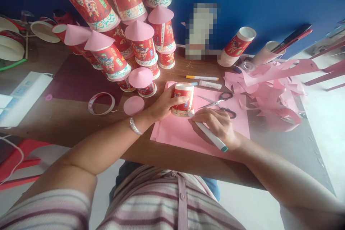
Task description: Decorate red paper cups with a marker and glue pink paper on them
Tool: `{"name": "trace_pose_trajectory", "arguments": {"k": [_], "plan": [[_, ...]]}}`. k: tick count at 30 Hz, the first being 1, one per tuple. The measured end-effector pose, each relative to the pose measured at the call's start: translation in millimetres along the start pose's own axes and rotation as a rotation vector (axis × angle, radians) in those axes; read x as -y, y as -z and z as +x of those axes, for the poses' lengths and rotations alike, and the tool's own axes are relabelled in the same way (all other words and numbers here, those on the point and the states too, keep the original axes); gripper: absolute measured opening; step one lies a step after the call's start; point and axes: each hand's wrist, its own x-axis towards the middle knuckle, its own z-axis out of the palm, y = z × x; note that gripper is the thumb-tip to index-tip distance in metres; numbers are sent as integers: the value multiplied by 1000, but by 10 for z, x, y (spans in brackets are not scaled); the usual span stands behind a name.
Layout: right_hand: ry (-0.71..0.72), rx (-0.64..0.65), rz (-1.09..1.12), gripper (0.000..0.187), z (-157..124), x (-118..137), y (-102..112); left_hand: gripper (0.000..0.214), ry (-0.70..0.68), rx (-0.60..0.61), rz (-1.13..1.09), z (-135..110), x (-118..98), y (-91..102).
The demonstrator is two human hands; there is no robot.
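My left hand (168, 101) is wrapped round a red paper cup (181, 105) held over the pink paper sheets (172, 131). Orange and green doodles run along the white band at the cup's lower end. In my right hand (215, 124) is a white marker pen (208, 134) with a green end, its tip at that white band. Scissors (217, 102) with black handles lie open on the paper just beyond my right hand. A yellow-capped marker (202, 78) and a small white tube (210, 85) rest behind the cup.
Stacked red cups with pink cone tops (140, 32) rise at the back left. A tape roll (101, 104) and a pink disc (134, 105) lie left of my hand. Pink paper scraps (277, 90) pile at right, near a pen holder (268, 53) and upright cups (237, 46).
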Motion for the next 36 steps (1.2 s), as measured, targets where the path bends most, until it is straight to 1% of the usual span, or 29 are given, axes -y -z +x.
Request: {"name": "trace_pose_trajectory", "arguments": {"k": [3,9,16,19,23,28,31,34,36], "plan": [[-5,39,18,21,12,9,27,45,-7,2,3,2,3,4],[4,53,35,20,14,5,27,49,1,-5,-7,4,-3,-5],[3,-16,62,20,-22,5,-10,37,-2,16,-13,-2,-44,-33],[12,-9,64,18,-30,9,-10,35,-24,20,-6,1,-57,-42],[15,-7,66,17,-21,12,-13,34,-9,19,-25,3,-75,-59],[24,-34,88,17,10,19,-15,34,-15,-5,-72,-13,-107,-67],[20,-36,118,18,19,26,-12,38,10,-17,-89,-26,-99,-37],[18,-35,109,19,17,26,-10,49,22,-89,-133,-26,-79,-2],[18,-32,105,18,14,24,-10,48,26,-117,-155,-20,-74,4]]}}
